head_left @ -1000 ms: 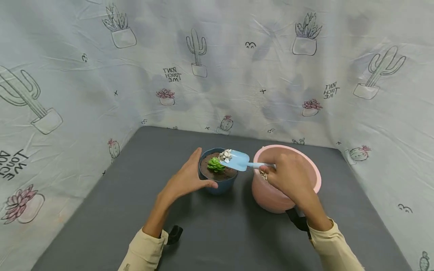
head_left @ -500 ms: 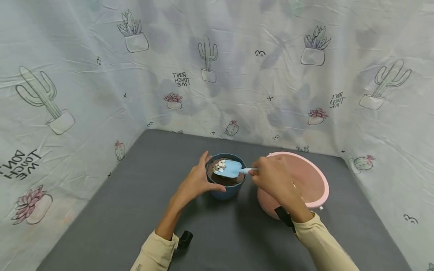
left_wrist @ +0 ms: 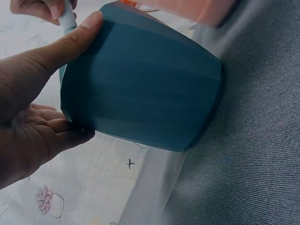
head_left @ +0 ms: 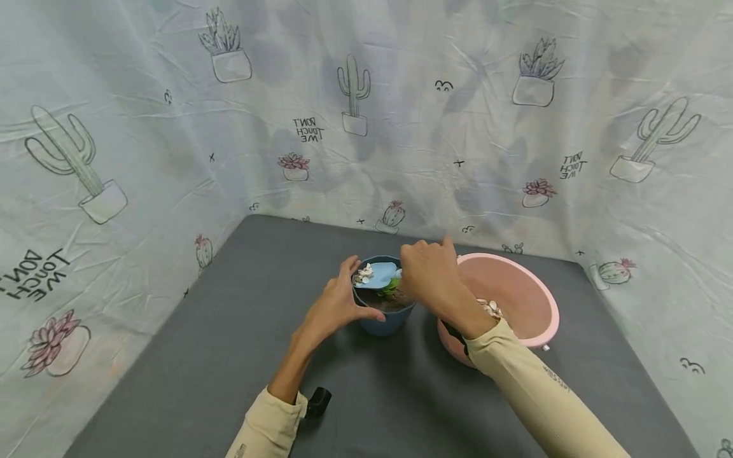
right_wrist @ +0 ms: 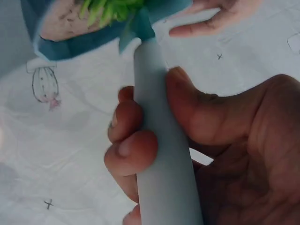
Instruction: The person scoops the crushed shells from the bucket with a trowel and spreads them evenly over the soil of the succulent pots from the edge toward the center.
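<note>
A small trowel (head_left: 380, 276) with a light blue blade carries white pebbles (head_left: 364, 274) over the left side of a dark blue flower pot (head_left: 382, 326). My right hand (head_left: 432, 273) grips its pale handle (right_wrist: 161, 122), fingers and thumb curled round it. Brown soil and a green succulent (head_left: 390, 287) fill the pot, partly hidden under the blade. At the pot's left, my left hand (head_left: 338, 305) holds it near the rim, thumb on the near side and fingers on the far side. The pot (left_wrist: 145, 79) stands on the grey surface in the left wrist view.
A pink bucket (head_left: 541, 299) stands right of the pot, with more white pebbles (head_left: 490, 308) inside; my right forearm crosses its near side. The grey tabletop (head_left: 217, 356) ends at a cactus-printed sheet (head_left: 401, 127) behind and at both sides.
The right hand has moved left from above the bucket, bringing the trowel over the pot's left side. Its blade now covers other parts of the soil. The left hand keeps its hold on the pot.
</note>
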`<action>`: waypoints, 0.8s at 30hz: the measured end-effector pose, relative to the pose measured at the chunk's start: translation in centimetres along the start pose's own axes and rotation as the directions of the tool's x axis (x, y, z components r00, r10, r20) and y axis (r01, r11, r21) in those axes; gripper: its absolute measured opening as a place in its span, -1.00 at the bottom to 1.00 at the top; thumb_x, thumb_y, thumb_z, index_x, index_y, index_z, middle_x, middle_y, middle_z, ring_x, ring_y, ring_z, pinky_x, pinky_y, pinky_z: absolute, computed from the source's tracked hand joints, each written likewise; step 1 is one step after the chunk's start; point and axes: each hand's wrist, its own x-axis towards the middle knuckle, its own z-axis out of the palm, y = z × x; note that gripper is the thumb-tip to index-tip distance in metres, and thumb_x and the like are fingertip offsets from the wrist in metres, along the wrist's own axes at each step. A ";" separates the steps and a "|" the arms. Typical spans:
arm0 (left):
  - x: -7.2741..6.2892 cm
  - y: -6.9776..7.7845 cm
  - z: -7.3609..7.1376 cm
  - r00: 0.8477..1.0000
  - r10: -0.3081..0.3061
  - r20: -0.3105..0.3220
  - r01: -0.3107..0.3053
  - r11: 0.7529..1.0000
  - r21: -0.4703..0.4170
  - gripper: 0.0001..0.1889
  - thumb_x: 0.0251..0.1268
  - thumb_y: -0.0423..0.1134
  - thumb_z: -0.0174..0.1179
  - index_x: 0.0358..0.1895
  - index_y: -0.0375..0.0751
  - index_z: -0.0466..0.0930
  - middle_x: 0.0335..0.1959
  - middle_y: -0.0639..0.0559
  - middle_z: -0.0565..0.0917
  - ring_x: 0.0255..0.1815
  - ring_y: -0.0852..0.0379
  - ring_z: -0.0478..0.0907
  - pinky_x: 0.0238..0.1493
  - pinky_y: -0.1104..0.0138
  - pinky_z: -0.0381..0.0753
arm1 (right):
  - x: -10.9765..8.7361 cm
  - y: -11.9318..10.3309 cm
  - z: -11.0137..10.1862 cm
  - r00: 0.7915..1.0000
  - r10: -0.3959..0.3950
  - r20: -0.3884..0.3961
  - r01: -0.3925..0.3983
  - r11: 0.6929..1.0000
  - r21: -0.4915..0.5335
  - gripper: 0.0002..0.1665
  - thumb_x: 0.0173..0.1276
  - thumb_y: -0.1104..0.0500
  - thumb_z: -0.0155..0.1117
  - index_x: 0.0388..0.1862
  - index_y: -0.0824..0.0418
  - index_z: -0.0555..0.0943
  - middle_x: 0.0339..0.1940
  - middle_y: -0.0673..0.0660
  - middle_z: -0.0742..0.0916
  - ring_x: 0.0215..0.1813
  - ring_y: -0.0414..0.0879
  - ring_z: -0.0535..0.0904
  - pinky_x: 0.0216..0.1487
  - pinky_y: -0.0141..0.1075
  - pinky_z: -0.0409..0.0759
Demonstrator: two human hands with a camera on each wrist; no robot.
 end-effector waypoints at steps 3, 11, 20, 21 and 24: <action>0.0 0.1 0.0 1.000 -0.009 0.009 0.009 1.000 0.003 0.36 -0.12 0.01 0.72 0.70 -0.19 -0.06 0.69 -0.17 0.23 0.54 -0.27 0.43 0.37 -0.14 0.57 | 0.3 -0.3 -0.6 0.998 -0.006 0.057 0.007 1.000 -0.023 -0.79 0.42 0.13 0.37 -0.44 0.13 0.65 -0.57 0.10 0.57 -0.49 0.07 0.56 0.07 0.13 0.52; 0.3 0.0 0.0 1.000 -0.010 0.003 0.010 1.000 0.020 0.34 -0.11 0.03 0.72 0.69 -0.17 -0.04 0.67 -0.16 0.26 0.52 -0.25 0.47 0.37 -0.14 0.58 | 1.9 -0.2 -1.7 0.988 0.061 0.140 -0.055 0.997 -0.052 -0.78 0.42 0.04 0.37 -0.43 0.06 0.64 -0.50 0.06 0.64 -0.33 0.08 0.63 0.16 0.14 0.49; 0.0 -0.2 0.0 1.000 -0.018 0.003 0.018 0.998 0.052 0.33 -0.09 0.08 0.70 0.69 -0.18 -0.02 0.65 -0.18 0.31 0.43 -0.29 0.55 0.28 -0.15 0.64 | 1.9 0.5 -1.8 0.986 0.089 0.142 -0.084 0.996 -0.043 -0.51 0.37 -0.04 0.44 -0.66 0.01 0.43 -0.62 0.02 0.55 -0.38 0.05 0.61 0.29 0.28 0.50; 0.0 -0.2 0.0 1.000 -0.020 0.002 0.020 0.998 0.054 0.34 -0.10 0.08 0.70 0.69 -0.18 -0.02 0.64 -0.19 0.32 0.40 -0.29 0.57 0.26 -0.15 0.65 | 1.9 0.5 -1.8 0.986 0.090 0.142 -0.084 0.995 -0.048 -0.49 0.38 -0.04 0.43 -0.67 0.01 0.41 -0.64 0.03 0.53 -0.41 0.04 0.59 0.29 0.29 0.50; -0.1 -0.2 -0.1 1.000 -0.025 -0.007 0.026 0.998 0.057 0.33 -0.10 0.10 0.70 0.69 -0.18 -0.01 0.61 -0.22 0.37 0.37 -0.30 0.59 0.24 -0.15 0.67 | 1.8 0.4 -1.9 0.983 0.100 0.154 -0.092 0.994 -0.059 -0.45 0.38 -0.06 0.44 -0.70 0.01 0.37 -0.67 0.01 0.46 -0.45 0.03 0.58 0.23 0.26 0.56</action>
